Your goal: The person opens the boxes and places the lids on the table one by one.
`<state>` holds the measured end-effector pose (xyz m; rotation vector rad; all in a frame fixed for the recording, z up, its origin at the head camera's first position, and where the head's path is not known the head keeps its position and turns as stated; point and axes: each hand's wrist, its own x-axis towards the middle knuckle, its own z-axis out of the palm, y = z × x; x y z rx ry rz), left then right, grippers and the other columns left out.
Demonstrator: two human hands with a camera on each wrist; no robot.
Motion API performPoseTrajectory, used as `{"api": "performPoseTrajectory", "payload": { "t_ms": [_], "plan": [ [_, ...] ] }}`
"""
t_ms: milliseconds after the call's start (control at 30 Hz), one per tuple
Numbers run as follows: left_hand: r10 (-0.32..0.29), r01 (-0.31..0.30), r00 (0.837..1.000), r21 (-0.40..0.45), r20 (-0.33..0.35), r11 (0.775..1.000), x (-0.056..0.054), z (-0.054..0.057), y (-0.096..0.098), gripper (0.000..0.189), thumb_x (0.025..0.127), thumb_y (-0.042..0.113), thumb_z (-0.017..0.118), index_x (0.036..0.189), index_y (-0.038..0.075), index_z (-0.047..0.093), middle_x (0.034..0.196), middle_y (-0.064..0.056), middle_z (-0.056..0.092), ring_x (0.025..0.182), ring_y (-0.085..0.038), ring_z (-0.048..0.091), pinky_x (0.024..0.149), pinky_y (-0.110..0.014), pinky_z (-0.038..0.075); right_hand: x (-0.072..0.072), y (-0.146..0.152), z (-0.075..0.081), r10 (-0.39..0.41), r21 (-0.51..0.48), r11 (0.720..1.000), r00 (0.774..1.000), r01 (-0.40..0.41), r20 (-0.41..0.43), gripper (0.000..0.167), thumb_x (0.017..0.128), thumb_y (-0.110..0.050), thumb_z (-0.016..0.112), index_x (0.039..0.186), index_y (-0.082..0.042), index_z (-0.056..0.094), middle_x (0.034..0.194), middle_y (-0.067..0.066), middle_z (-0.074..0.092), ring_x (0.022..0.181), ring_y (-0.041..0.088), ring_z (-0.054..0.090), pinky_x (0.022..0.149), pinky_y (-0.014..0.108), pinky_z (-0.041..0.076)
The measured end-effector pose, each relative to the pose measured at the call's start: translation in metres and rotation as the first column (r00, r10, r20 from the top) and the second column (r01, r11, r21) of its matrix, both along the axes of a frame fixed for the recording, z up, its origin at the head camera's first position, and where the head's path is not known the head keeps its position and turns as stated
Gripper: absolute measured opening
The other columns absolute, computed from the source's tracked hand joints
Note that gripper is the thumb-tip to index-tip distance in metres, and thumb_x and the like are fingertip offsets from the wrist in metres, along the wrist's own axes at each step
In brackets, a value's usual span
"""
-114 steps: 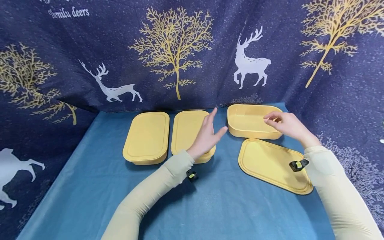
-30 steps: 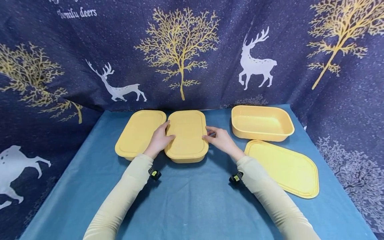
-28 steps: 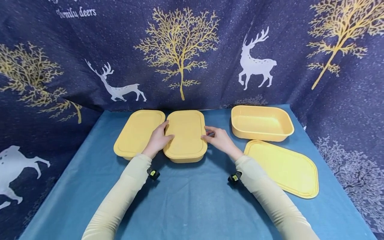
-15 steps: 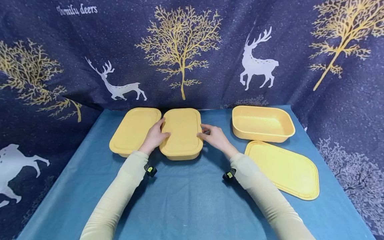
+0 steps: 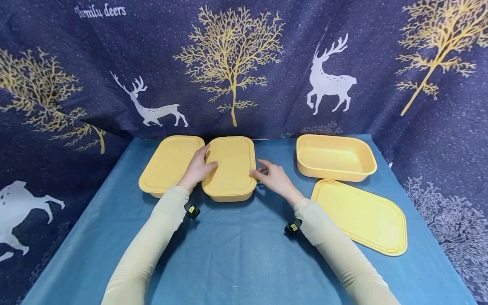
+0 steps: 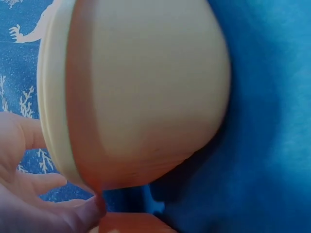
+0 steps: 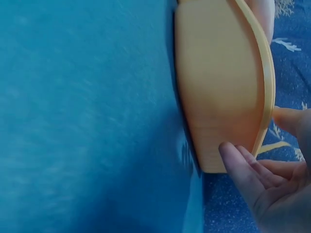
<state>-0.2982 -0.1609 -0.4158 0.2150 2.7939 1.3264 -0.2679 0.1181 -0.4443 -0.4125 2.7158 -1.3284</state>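
Note:
A yellow lidded food container (image 5: 232,163) sits between my two hands in the head view. My left hand (image 5: 198,168) lies at its left edge, thumb over the lid, other fingers by the gap beside a second lidded container (image 5: 169,165). On the opposite side is my right hand (image 5: 276,178); its thumb touches the lid's rim and its loosely bent fingers are beside the wall. The container's side wall (image 6: 160,87) fills much of the left wrist view. In the right wrist view, a fingertip (image 7: 228,150) overlaps the wall; contact is hard to tell.
A yellow container (image 5: 335,173) without a lid stands at the back right. A loose yellow lid (image 5: 362,216) lies in front of it, partly behind my right sleeve (image 5: 335,250). Blue cloth (image 5: 244,254) covers the table, and a deer-printed curtain (image 5: 267,51) rises behind.
My hands came from the right to the middle container. It and the container beside it slid left, closer together than at first. Over the last half second they have hardly moved, and my right fingers loosened slightly.

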Motion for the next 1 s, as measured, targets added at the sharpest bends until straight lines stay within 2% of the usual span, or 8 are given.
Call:
{"api": "performPoseTrajectory", "payload": {
  "t_ms": [200,400,533,733,1000],
  "plan": [
    [0.004,-0.003,1.0,-0.017,0.028,1.0,-0.017,0.008,0.005,0.074,0.101,0.022,0.058,0.161,0.005,0.018,0.162,-0.024,0.02,0.15,-0.037,0.021,0.12,-0.049,0.02,0.016,0.0,-0.002,0.012,-0.021,1.0,0.999,-0.012,0.031,0.081,0.097,-0.054,0.062,0.154,-0.002,0.038,0.109,0.007,0.071,0.082,0.02,0.072,0.074,0.038,0.056],
    [0.006,-0.004,0.999,-0.026,0.05,1.0,-0.039,0.011,0.007,0.072,0.102,0.021,0.056,0.161,0.003,0.019,0.162,-0.024,0.021,0.149,-0.038,0.023,0.119,-0.049,0.024,0.023,-0.003,-0.008,0.014,-0.047,0.999,0.999,-0.012,0.032,0.08,0.097,-0.053,0.063,0.153,-0.002,0.039,0.098,0.004,0.071,0.075,0.021,0.07,0.068,0.034,0.054],
    [-0.002,0.006,0.998,-0.051,0.065,0.999,-0.049,0.013,0.01,0.07,0.103,0.021,0.054,0.16,0.003,0.018,0.163,-0.024,0.021,0.148,-0.039,0.024,0.117,-0.051,0.027,0.027,-0.004,-0.009,0.011,-0.053,0.999,0.999,-0.008,0.044,0.082,0.094,-0.055,0.065,0.153,-0.004,0.039,0.093,0.003,0.071,0.073,0.021,0.07,0.062,0.032,0.051],
    [-0.004,0.012,0.997,-0.103,0.079,0.995,-0.056,0.013,0.01,0.068,0.104,0.019,0.054,0.16,0.001,0.021,0.163,-0.021,0.023,0.149,-0.038,0.024,0.118,-0.049,0.027,0.03,-0.006,-0.008,0.021,-0.068,0.998,0.996,-0.015,0.083,0.085,0.091,-0.054,0.07,0.153,-0.004,0.039,0.093,0.001,0.069,0.072,0.018,0.07,0.061,0.031,0.052],
    [-0.053,0.064,0.996,-0.178,0.066,0.982,-0.058,0.009,0.009,0.067,0.1,0.014,0.057,0.156,-0.005,0.026,0.16,-0.024,0.03,0.147,-0.039,0.027,0.119,-0.046,0.025,0.028,-0.002,-0.008,0.027,-0.077,0.997,0.994,-0.019,0.105,0.084,0.093,-0.051,0.069,0.153,-0.003,0.038,0.098,0.005,0.068,0.074,0.019,0.071,0.067,0.032,0.056]
  ]
}}
